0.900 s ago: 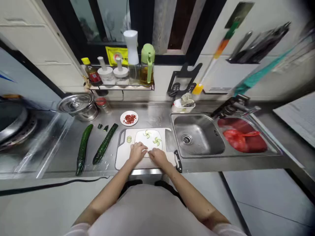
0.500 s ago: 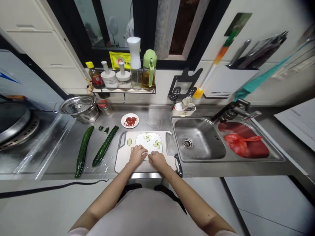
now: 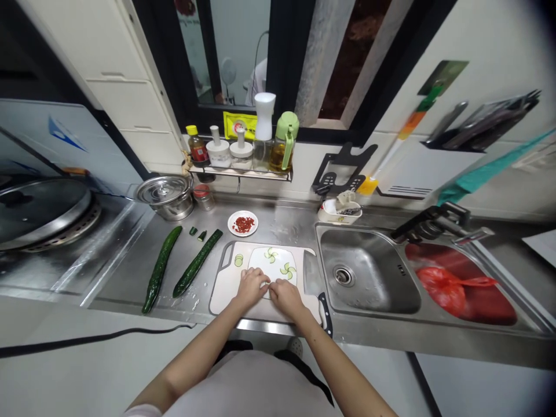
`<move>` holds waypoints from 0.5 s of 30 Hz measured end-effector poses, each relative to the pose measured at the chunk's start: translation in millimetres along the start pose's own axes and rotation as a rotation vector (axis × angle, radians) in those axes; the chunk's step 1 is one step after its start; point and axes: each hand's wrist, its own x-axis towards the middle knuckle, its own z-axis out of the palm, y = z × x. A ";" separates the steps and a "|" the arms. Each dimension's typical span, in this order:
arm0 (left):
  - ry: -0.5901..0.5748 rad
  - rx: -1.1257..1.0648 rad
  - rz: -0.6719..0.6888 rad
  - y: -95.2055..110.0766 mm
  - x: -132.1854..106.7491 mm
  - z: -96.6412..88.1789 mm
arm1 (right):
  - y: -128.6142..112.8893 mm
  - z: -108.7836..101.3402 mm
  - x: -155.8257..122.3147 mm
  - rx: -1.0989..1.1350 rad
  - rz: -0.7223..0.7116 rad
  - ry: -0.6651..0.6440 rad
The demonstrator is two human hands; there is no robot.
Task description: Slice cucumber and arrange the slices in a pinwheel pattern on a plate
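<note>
L hand (image 3: 253, 288) & R hand (image 3: 286, 296): fingers curled, tips nearly meeting over near edge of white plate (image 3: 258, 260). Can't tell if either grips; any slice there is too hidden. Two cucumber-slice pinwheels lie on plate just beyond the tips: one farther off (image 3: 271, 255), one nearer R hand (image 3: 287, 270). Cucumber slices (image 3: 238, 260) left on cutting board (image 3: 226, 296), just beyond L hand; kitchen knife (image 3: 311, 274) to R of R hand; cucumbers (image 3: 161, 271) (image 3: 198, 264) well L of grip.

Change: mostly cam swing, w/ more of lidded pan (image 3: 43, 202) showing far L. Hands same pos. on plate, pinwheel count same, so prob. mid-step, fine fingertip placing, nothing new finished.
</note>
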 end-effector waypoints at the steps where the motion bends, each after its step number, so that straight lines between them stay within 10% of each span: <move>1: 0.010 -0.015 -0.012 0.2 -0.1 0.6 | 0.4 0.0 0.5 0.012 0.003 0.009; 15: 0.425 -0.121 -0.579 -52.1 -6.6 -22.4 | 28.5 5.0 -20.6 0.543 0.061 0.431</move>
